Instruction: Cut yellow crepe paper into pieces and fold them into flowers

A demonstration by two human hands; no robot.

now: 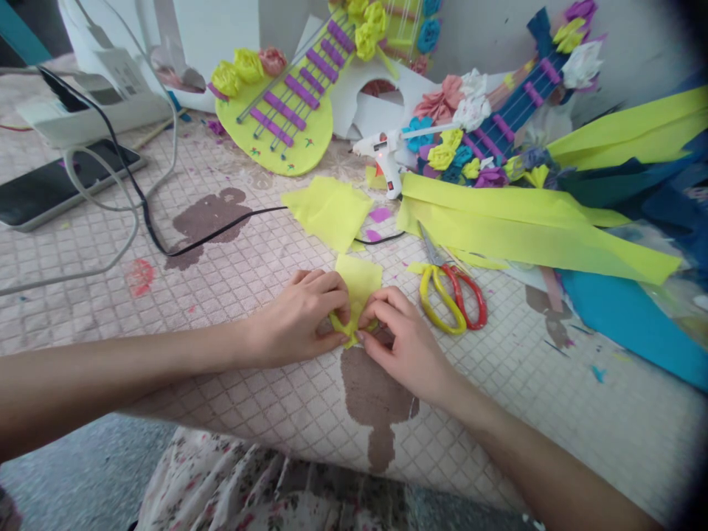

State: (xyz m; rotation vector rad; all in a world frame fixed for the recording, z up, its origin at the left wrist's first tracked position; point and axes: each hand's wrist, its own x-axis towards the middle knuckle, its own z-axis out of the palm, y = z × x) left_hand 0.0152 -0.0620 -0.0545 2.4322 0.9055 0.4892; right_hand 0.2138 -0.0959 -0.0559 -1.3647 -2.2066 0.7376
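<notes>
A small piece of yellow crepe paper [359, 279] lies on the table in front of me, its near end bunched between my fingers. My left hand [310, 313] pinches the paper's left side. From the right, my right hand [403, 339] grips the near right edge, thumb and fingers pressed together. The two hands' fingertips almost meet at the gathered end. Just beyond them is a larger loose yellow crepe paper piece [329, 210]. Scissors [450, 291] with one yellow and one red handle rest to the right of my right hand.
A white glue gun [384, 158] stands behind the paper, its black cord [221, 230] crossing leftward. Yellow crepe strips [525, 221] and a blue sheet [630, 317] lie right. Flower-decorated paper guitars [276, 133] are at the back. A phone [55, 184] and power strip [99, 110] sit left.
</notes>
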